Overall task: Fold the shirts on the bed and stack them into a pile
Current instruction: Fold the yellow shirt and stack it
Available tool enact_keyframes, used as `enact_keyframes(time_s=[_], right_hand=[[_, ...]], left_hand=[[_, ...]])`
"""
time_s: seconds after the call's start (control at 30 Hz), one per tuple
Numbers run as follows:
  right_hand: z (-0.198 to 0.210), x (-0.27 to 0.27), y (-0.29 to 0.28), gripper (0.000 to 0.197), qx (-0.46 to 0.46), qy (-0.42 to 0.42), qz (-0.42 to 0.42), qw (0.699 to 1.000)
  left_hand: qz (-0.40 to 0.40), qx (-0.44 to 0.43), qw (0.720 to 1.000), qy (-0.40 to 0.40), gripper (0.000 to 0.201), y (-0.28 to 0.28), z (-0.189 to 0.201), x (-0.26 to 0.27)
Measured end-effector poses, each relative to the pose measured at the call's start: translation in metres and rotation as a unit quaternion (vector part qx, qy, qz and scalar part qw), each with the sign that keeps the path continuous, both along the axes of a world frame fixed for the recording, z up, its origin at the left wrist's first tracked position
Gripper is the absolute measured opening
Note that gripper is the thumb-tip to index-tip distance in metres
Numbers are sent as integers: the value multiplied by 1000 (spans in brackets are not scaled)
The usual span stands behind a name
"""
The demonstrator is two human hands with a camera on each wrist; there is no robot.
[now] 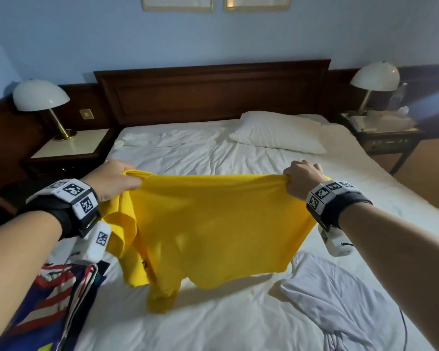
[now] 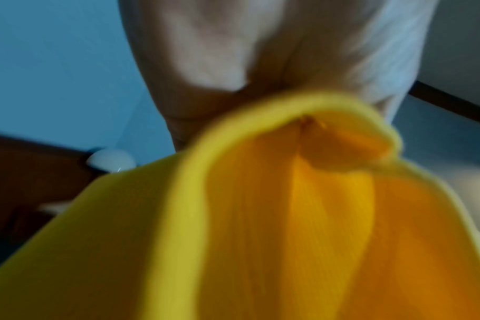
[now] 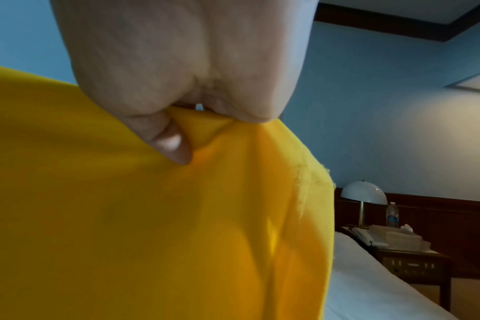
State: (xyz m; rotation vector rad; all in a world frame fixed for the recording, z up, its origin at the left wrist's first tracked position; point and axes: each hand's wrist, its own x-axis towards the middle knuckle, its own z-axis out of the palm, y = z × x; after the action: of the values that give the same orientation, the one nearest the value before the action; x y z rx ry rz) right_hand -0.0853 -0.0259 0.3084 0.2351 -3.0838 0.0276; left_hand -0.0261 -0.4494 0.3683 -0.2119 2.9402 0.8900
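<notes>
A yellow shirt (image 1: pixel 213 224) hangs spread in the air above the white bed (image 1: pixel 238 325), its collar end drooping to the sheet. My left hand (image 1: pixel 117 178) grips its upper left edge and my right hand (image 1: pixel 302 181) grips the upper right edge, stretching the cloth taut between them. In the left wrist view the yellow shirt (image 2: pixel 260 216) bunches out from under my left hand (image 2: pixel 233 75). In the right wrist view my right hand (image 3: pixel 178 86) pinches the yellow shirt (image 3: pixel 124 216) with the thumb pressed on the fabric. A white shirt (image 1: pixel 340 300) lies crumpled at the near right.
A patterned blue, red and white garment (image 1: pixel 48 300) lies at the bed's near left. A pillow (image 1: pixel 276 133) rests by the dark headboard (image 1: pixel 213 92). Nightstands with dome lamps (image 1: pixel 39 95) (image 1: pixel 375 76) flank the bed; the right nightstand (image 3: pixel 414 259) carries a phone and bottle.
</notes>
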Motion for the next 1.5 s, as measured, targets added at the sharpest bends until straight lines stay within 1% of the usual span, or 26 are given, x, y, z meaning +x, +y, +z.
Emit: enact_keyframes(time_s=[0.07,0.1,0.13,0.2,0.27,0.37,0.43,0.53,0.6,0.67,0.73,0.8,0.83,0.9,0.97,1.0,1.07,1.13,1.23,1.27,1.33,1.37,1.4,1.43,1.5], right_hand=[[-4,-21,-4,23,13,15,-9,1000],[-5,-32,-6,23,17,21,-14,1000],[-5,-43,-9,23,18,24,-17,999],[-6,-68,-16,25,12,34,-22,999],[-6,-89,-22,27,-11,50,-32,998],[-1,-119,-32,32,-47,86,-54,994],[10,-133,-35,34,-70,111,-63,989],[26,-142,-34,36,-105,157,-69,980],[27,-139,-33,36,-121,196,-58,971],[18,-129,-33,37,-137,217,-39,966],[-3,-113,-31,38,-149,222,-18,964],[-34,-91,-27,43,-161,211,-4,964],[-53,-76,-25,43,-165,203,0,965],[-98,-41,-20,33,-168,204,14,964],[-148,-1,-17,20,-162,206,36,964],[-174,20,-15,16,-154,198,50,967],[-228,62,-10,15,-130,151,76,977],[-282,106,-3,19,-104,87,90,987],[-361,175,8,34,-64,-3,108,992],[-387,199,13,35,-41,-44,112,992],[-421,236,23,30,4,-119,114,986],[-433,250,30,28,20,-141,109,984],[-440,260,36,29,30,-153,104,982],[-446,269,42,32,34,-154,95,983],[-449,277,53,35,22,-138,66,988]], left_hand=[[-13,-120,993,-2,19,-10,-7,-19],[-3,-161,987,12,22,-16,-11,-29],[13,-181,983,28,24,-21,-15,-39],[53,-186,979,60,21,-31,-19,-61],[93,-159,978,101,21,-37,-23,-83],[161,-84,968,171,27,-38,-19,-111],[180,-25,957,225,24,-37,-9,-129],[189,34,934,302,26,-37,14,-142],[186,61,917,346,28,-38,25,-140],[171,91,905,379,31,-40,29,-131],[136,94,905,391,35,-42,25,-111],[96,69,917,380,35,-47,8,-82],[77,58,926,364,35,-50,-5,-64],[17,21,944,328,37,-55,-41,-20],[-67,-69,957,274,34,-59,-88,30],[-97,-120,958,244,34,-61,-116,57],[-132,-201,958,158,39,-64,-179,112],[-161,-250,954,44,49,-64,-246,165],[-183,-266,936,-137,68,-58,-346,238],[-183,-266,927,-192,75,-54,-377,259],[-170,-263,906,-284,92,-41,-420,286],[-155,-263,903,-301,99,-32,-435,295],[-143,-271,906,-291,102,-21,-447,299],[-138,-279,913,-265,102,-7,-457,300],[-135,-276,930,-200,96,23,-472,294]])
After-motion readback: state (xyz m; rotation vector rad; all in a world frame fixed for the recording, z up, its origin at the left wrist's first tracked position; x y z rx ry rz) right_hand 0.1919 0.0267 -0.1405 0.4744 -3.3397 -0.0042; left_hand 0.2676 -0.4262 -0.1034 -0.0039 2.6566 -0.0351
